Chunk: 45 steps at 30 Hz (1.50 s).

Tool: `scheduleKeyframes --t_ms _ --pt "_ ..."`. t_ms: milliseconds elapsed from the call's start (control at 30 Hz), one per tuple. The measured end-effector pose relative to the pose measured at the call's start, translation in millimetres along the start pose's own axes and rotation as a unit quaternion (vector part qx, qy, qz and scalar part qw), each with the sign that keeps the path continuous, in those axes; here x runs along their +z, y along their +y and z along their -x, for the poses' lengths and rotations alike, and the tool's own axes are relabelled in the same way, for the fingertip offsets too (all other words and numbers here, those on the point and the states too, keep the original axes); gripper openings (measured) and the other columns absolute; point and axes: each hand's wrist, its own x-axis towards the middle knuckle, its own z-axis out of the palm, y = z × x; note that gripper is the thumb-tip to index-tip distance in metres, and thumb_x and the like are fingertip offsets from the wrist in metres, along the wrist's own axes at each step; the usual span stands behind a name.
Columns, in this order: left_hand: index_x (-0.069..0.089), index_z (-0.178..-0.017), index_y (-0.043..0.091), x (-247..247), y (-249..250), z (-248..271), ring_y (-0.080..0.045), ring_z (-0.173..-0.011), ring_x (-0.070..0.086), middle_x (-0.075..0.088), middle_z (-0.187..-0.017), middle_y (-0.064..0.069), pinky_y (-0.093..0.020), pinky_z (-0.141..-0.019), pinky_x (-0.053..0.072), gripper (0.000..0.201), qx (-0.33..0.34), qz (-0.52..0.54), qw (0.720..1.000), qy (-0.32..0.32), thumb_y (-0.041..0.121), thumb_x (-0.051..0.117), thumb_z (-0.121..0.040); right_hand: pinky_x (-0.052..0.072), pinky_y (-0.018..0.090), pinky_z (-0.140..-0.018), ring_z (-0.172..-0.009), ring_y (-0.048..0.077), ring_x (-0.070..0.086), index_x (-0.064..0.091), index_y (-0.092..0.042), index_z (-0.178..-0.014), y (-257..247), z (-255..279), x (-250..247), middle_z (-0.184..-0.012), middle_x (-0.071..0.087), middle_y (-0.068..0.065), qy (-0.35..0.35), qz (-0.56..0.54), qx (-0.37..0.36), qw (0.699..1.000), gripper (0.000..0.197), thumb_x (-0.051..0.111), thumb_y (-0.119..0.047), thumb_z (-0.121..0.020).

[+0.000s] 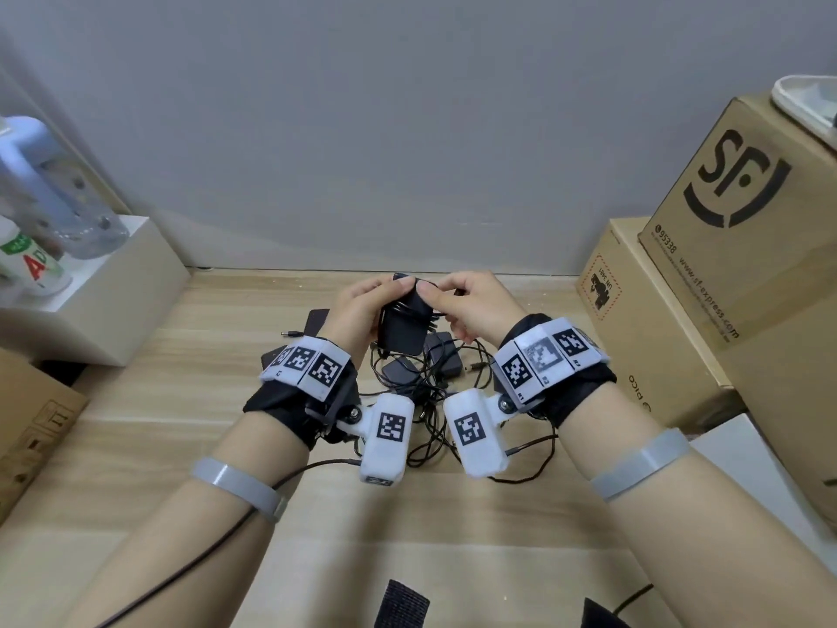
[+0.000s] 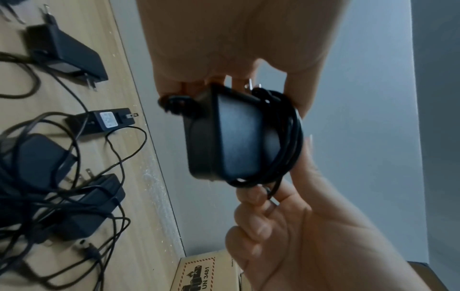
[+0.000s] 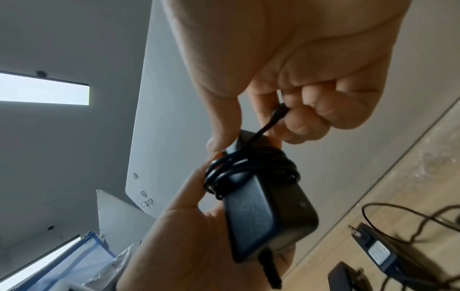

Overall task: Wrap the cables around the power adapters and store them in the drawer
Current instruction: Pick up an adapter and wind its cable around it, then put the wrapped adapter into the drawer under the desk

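A black power adapter (image 1: 403, 326) is held up above the wooden table (image 1: 181, 437), with its thin black cable (image 2: 290, 137) wound in several turns round one end. My left hand (image 1: 362, 303) grips the adapter's body (image 3: 268, 212) from the left. My right hand (image 1: 450, 296) pinches the cable's loose end (image 3: 276, 116) between thumb and fingers, right against the coil (image 3: 251, 163). Below the hands lie several more black adapters (image 1: 441, 355) in a tangle of loose cables (image 1: 430, 401). No drawer is in view.
Two stacked cardboard boxes (image 1: 747, 197) (image 1: 634, 319) stand along the right of the table. A white box (image 1: 113, 283) with bottles sits at the back left, and another carton (image 1: 31, 423) at the left edge. A grey wall closes the back.
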Motion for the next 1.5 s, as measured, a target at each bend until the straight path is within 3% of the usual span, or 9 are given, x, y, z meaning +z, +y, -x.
scheduleKeyframes --t_ms 200,500,800,967,1033,1200,1267,1400,1500 --pt "0.067 -0.088 0.005 -14.5 -33.8 25.0 -0.012 -0.064 0.062 0.066 -0.068 -0.001 -0.02 -0.058 0.05 0.015 -0.031 0.044 0.997 0.062 0.017 0.057 -0.087 0.042 0.021 -0.045 -0.046 0.012 0.053 0.056 -0.021 -0.079 28.5 10.6 37.3 -0.061 0.056 0.002 -0.072 -0.028 0.037 0.996 0.02 0.066 -0.039 -0.081" --pt "0.06 -0.088 0.005 -83.7 -99.3 113.6 -0.008 -0.046 0.054 0.059 -0.057 0.004 -0.01 -0.035 0.033 0.014 -0.103 0.072 0.959 0.254 0.018 0.056 -0.088 0.043 0.019 -0.042 -0.042 0.009 0.051 0.056 -0.019 -0.077 61.9 36.1 151.7 -0.056 0.051 -0.001 -0.256 -0.059 0.074 0.962 0.016 0.065 -0.031 -0.083" --pt "0.063 -0.088 0.004 -164.4 -153.5 243.3 -0.007 -0.049 0.058 0.064 -0.06 0.002 -0.013 -0.043 0.04 0.013 -0.109 0.161 0.899 0.392 0.016 0.058 -0.087 0.041 0.023 -0.043 -0.041 0.013 0.052 0.054 -0.02 -0.072 64.0 108.9 286.6 -0.05 0.053 -0.003 -0.386 -0.002 0.088 0.918 0.021 0.068 -0.032 -0.081" --pt "0.066 -0.098 0.009 -213.4 -188.7 324.3 -0.026 -0.063 0.057 0.064 -0.078 -0.011 -0.021 -0.044 0.038 0.034 -0.121 0.159 0.884 0.421 0.034 0.069 -0.074 0.038 0.023 -0.041 -0.041 0.017 0.048 0.051 -0.018 -0.069 63.4 164.5 362.7 -0.052 0.051 0.006 -0.422 0.033 0.086 0.902 0.024 0.069 -0.03 -0.08" --pt "0.065 -0.098 0.013 -233.4 -206.5 357.7 -0.021 -0.071 0.059 0.066 -0.08 -0.005 -0.027 -0.059 0.046 0.02 -0.121 0.166 0.869 0.45 0.027 0.063 -0.084 0.039 0.024 -0.041 -0.043 0.018 0.049 0.048 -0.02 -0.065 69.9 185.4 396.0 -0.053 0.052 0.004 -0.449 0.051 0.081 0.889 0.028 0.068 -0.031 -0.081" --pt "0.062 -0.105 0.018 -282.1 -272.6 431.1 -0.01 -0.088 0.058 0.062 -0.092 0.006 -0.024 -0.081 0.042 0.016 -0.173 0.122 0.792 0.572 0.021 0.059 -0.089 0.039 0.022 -0.042 -0.04 0.015 0.048 0.043 -0.016 -0.065 107.7 222.6 471.3 -0.056 0.049 0.004 -0.485 0.086 0.154 0.856 0.03 0.063 -0.027 -0.085" --pt "0.055 -0.118 0.008 -298.0 -306.5 457.3 -0.01 -0.091 0.053 0.056 -0.097 0.002 -0.026 -0.09 0.043 0.033 -0.187 0.104 0.736 0.642 0.01 0.063 -0.085 0.038 0.021 -0.041 -0.037 0.013 0.047 0.042 -0.017 -0.064 128.9 231.2 498.2 -0.055 0.047 0.004 -0.479 0.092 0.189 0.852 0.032 0.063 -0.026 -0.086" --pt "0.025 -0.14 0.007 -320.5 -364.9 496.9 -0.018 -0.129 0.033 0.033 -0.14 -0.01 -0.028 -0.112 0.024 0.078 -0.262 0.011 0.638 0.724 0.003 0.069 -0.075 0.041 0.024 -0.043 -0.041 0.013 0.048 0.045 -0.014 -0.071 165.8 235.2 545.9 -0.059 0.049 0.005 -0.455 0.099 0.243 0.851 0.027 0.061 -0.028 -0.087" --pt "0.01 -0.146 0.009 -329.5 -398.8 514.0 -0.023 -0.141 0.019 0.019 -0.152 -0.012 -0.037 -0.117 0.017 0.092 -0.333 0.031 0.613 0.716 0.005 0.07 -0.077 0.044 0.02 -0.04 -0.046 0.013 0.05 0.043 -0.016 -0.072 189.5 233.9 577.4 -0.061 0.049 0.006 -0.431 0.086 0.29 0.85 0.028 0.059 -0.03 -0.089"
